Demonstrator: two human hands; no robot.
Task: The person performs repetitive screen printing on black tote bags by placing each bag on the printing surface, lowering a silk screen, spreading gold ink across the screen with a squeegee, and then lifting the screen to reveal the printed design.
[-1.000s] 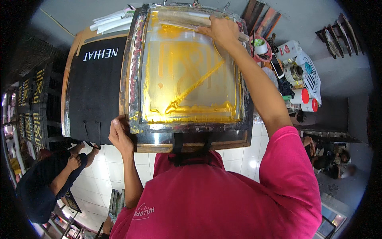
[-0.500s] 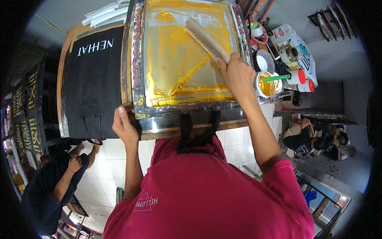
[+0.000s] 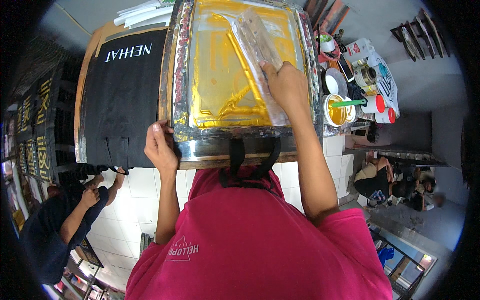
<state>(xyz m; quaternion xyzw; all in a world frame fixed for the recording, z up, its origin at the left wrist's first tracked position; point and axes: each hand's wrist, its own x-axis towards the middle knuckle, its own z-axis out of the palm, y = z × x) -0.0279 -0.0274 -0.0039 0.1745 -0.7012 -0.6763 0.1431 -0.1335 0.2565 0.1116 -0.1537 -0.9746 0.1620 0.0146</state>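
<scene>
Over the screen frame's (image 3: 181, 65) right half, right hand (image 3: 289, 87) is wrapping snugly round the squeegee (image 3: 261, 42), probably light, stiff, slick low down; dry upper edge is offering grip. At the frame's lower-left corner, left hand (image 3: 162, 146) is half-curling, hold unclear.

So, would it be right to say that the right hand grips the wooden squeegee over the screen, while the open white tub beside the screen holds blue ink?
Not quite: the ink in the open white tub beside the screen is yellow, not blue, as the head view shows. The right hand does grip the wooden squeegee over the screen.
</scene>
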